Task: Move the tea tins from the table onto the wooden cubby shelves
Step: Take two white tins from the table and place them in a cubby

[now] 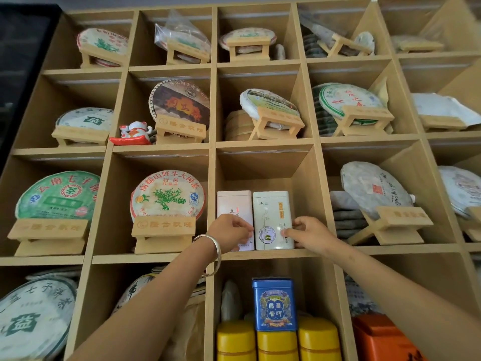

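Observation:
Two upright tea tins stand side by side in a middle cubby of the wooden cubby shelves (265,252): a pale pink tin (233,204) on the left and a white tin (270,212) on the right. My left hand (230,231), with a silver bangle on the wrist, covers the lower front of the pink tin, fingers curled at its right edge. My right hand (307,233) pinches the lower right edge of the white tin. In the cubby below, a blue tin (274,304) stands on top of three yellow tins (277,343).
An orange tin (377,337) sits in the lower right cubby. The surrounding cubbies hold round wrapped tea cakes on wooden stands (162,227). A lucky-cat figurine (134,132) sits one row up on the left. The right part of the tins' cubby is free.

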A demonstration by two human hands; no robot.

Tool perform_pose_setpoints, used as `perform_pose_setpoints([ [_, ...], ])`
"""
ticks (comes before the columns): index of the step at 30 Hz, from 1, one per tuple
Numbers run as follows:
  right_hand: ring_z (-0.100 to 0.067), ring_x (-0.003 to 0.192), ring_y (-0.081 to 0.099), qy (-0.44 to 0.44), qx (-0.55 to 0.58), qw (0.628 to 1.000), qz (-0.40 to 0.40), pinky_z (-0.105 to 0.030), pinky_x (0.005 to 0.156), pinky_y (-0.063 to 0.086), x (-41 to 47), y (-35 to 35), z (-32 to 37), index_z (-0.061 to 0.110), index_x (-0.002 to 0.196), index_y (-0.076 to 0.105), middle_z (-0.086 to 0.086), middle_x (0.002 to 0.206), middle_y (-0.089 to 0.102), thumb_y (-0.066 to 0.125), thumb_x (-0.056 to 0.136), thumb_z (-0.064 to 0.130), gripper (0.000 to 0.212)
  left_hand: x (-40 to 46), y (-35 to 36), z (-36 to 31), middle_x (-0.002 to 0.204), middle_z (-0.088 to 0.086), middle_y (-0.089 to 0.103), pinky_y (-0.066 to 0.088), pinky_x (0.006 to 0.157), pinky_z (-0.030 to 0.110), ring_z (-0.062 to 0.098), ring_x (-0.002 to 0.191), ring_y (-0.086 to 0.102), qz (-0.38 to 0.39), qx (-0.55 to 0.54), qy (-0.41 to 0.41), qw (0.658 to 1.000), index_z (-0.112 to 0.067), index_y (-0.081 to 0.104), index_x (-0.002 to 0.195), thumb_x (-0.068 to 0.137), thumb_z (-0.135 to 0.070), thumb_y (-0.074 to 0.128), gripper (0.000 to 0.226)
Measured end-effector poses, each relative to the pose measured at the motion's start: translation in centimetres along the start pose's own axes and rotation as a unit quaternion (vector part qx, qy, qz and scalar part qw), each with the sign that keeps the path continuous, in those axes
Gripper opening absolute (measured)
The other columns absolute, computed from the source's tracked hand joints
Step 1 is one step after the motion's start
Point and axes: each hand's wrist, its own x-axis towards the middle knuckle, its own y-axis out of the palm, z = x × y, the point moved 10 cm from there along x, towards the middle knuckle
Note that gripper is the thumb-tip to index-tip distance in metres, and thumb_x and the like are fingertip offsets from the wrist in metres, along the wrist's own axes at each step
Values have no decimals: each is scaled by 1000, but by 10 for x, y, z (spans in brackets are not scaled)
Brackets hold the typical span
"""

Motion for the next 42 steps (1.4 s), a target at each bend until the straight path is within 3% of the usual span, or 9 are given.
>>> perform_pose_setpoints([
  [7,-20,109,64,2,6,1000,-2,-37,90,56,-2,2,1,14,117,56,-6,123,65,66,89,19,30,2,0,10,93,6,69,57,75,29,17,84,66,3,-16,-12,1000,-15,68,91,87,-7,60,13],
  [17,-17,108,64,-23,-29,999,-7,-34,87,57,-4,2,3,14,121,54,-5,124,64,65,89,25,36,-3,1,6,96,6,68,57,78,30,18,89,66,6,-11,5,1000,-17,66,97,88,-7,58,15],
  [21,-11,109,58,-63,-34,996,-45,-17,74,51,-17,-8,15,15,128,48,-2,130,59,65,90,26,43,-17,1,-6,98,1,68,57,79,30,16,92,64,-4,59,74,995,-25,66,97,89,-11,55,19],
  [23,-12,120,52,-113,-93,986,-78,-21,88,49,-32,-14,23,17,136,42,-1,135,53,64,90,26,52,-29,6,-14,104,-6,66,54,77,22,10,95,61,-11,125,135,983,-26,66,102,90,-12,52,23],
  [25,-11,126,46,-158,-165,970,-77,-25,100,42,-50,-10,22,21,141,37,1,140,47,64,90,28,59,-41,15,-15,111,-8,64,51,86,21,7,101,58,-11,172,171,970,-27,65,109,89,-11,51,29],
  [29,-9,133,39,-198,-251,945,-62,-25,105,36,-75,3,9,23,148,25,3,147,40,60,91,33,67,-53,34,-3,115,-4,61,44,88,17,7,101,56,-14,196,164,967,-26,56,126,88,-12,53,41],
  [34,-12,137,36,-161,-231,956,-80,-29,110,33,-72,0,5,21,151,21,2,150,39,60,92,32,71,-54,37,5,105,-5,65,48,79,15,5,84,61,-55,153,129,978,-25,47,136,89,-13,51,49],
  [37,-11,130,44,-139,-207,965,-83,-27,103,40,-66,-2,7,20,150,24,3,143,47,61,91,29,70,-53,37,3,112,-9,61,52,78,19,5,79,62,-69,122,120,983,-24,47,135,88,-12,53,48],
  [42,2,107,43,-155,-183,967,-84,-9,81,34,-68,5,16,20,144,34,4,133,53,61,92,20,59,-48,38,6,123,-5,58,54,87,30,16,98,61,-76,92,99,988,-23,49,132,88,-13,54,45],
])
